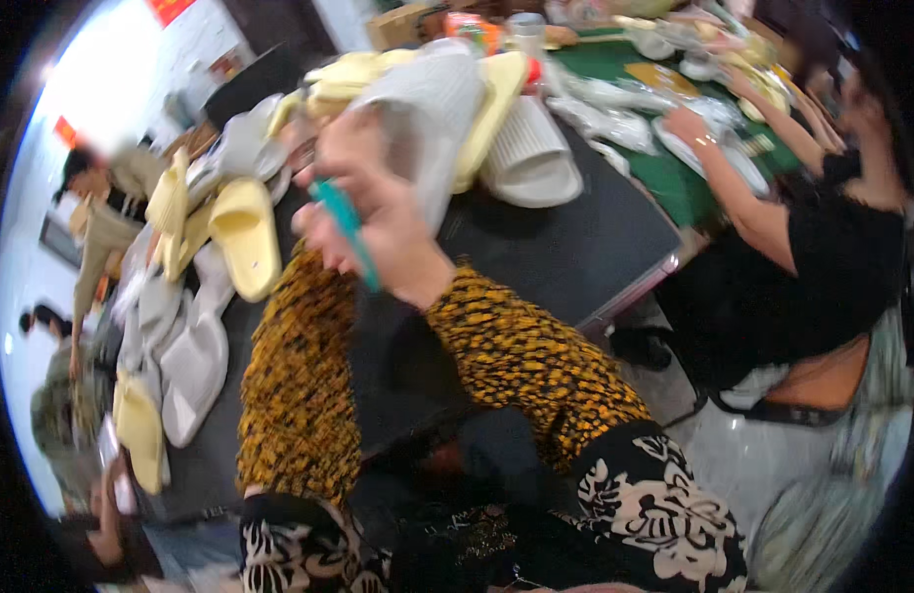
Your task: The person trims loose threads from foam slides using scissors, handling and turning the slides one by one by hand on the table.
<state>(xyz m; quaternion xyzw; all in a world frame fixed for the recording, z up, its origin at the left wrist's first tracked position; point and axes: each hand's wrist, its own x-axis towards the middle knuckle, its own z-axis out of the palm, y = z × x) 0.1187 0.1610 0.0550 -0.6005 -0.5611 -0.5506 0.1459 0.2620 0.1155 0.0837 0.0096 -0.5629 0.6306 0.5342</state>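
Right hand (378, 212) grips teal tool (346, 227); left hand hidden, can't tell grip. Grey slipper (427, 109) raised over black desk (565, 237); bare patch toward right edge, slipper piles (190, 296) crowd left.

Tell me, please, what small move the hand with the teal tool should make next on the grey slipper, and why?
Probably bring the teal tool up to the edge of the grey slipper. The right hand grips the tool just below the slipper, which is raised above the black table, apparently by the left hand, mostly hidden. The picture is blurred, so whether the tool touches it is unclear.
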